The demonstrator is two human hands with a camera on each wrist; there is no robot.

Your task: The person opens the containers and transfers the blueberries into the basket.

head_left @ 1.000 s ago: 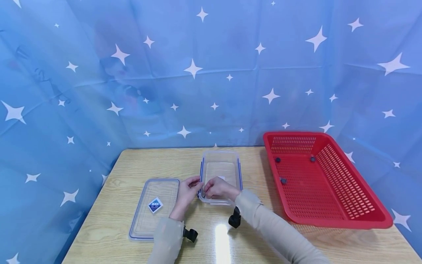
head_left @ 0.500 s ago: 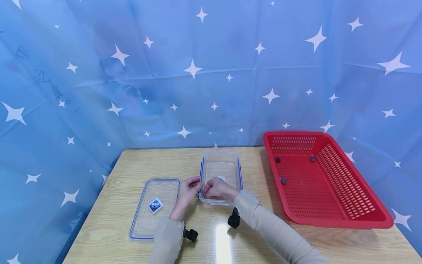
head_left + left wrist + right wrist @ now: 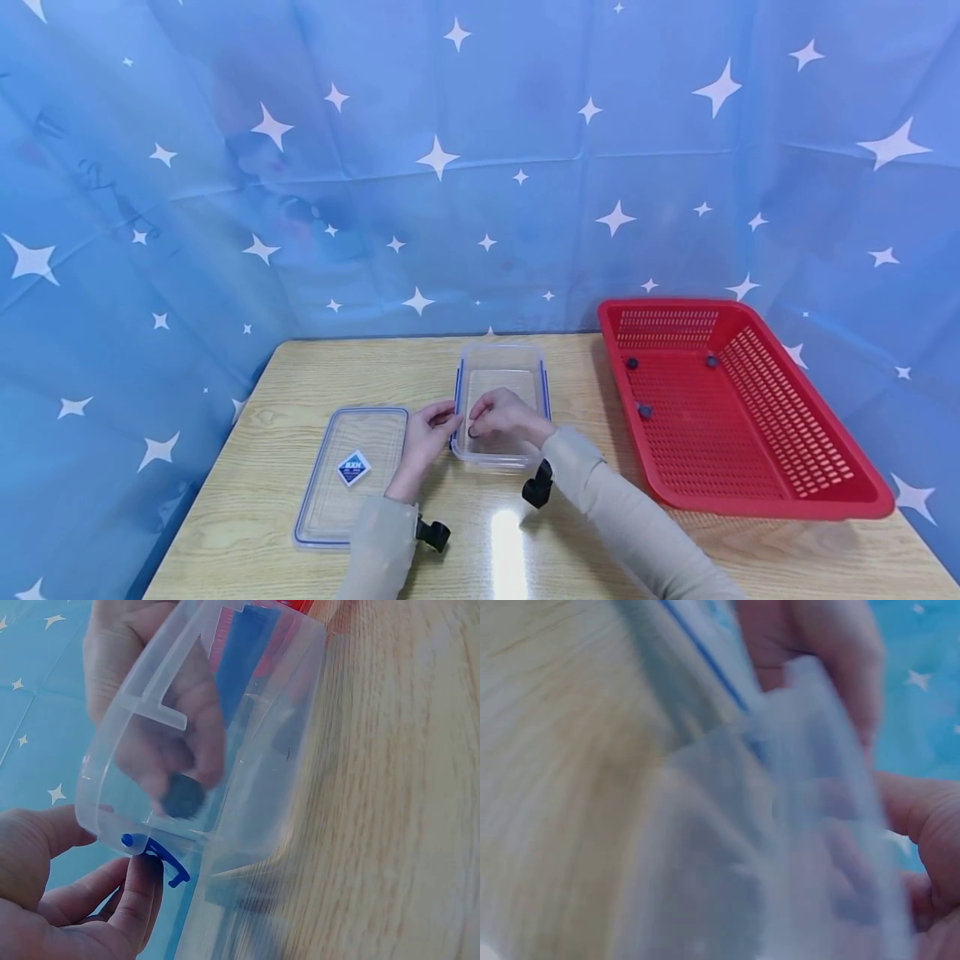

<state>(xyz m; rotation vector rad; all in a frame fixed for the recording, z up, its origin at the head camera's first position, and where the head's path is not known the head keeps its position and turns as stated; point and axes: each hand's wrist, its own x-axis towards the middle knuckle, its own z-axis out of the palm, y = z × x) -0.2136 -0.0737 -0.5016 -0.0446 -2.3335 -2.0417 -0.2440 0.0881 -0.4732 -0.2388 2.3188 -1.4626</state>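
A clear plastic food container point(image 3: 501, 357) with blue side clips stands on the table without its lid. My left hand point(image 3: 426, 437) holds its near left wall, thumb at the rim and fingers outside by a blue clip point(image 3: 169, 862). Over and inside the container is my right hand point(image 3: 512, 415), pinching a small dark round piece point(image 3: 184, 796) between its fingertips. Through the clear wall, the left wrist view shows this piece raised off the container's bottom. The right wrist view is blurred, and the piece cannot be made out there.
Left of the container lies its clear lid point(image 3: 337, 512) with a blue diamond label point(image 3: 353, 467). A red plastic basket point(image 3: 765, 505) sits at the right, with three small dark pieces point(image 3: 645, 412) in it. A star-patterned blue cloth point(image 3: 525, 217) hangs behind the table.
My right hand has risen and shifted slightly away from the container's near left corner, bringing the dark piece into sight. The left hand has stayed at the rim.
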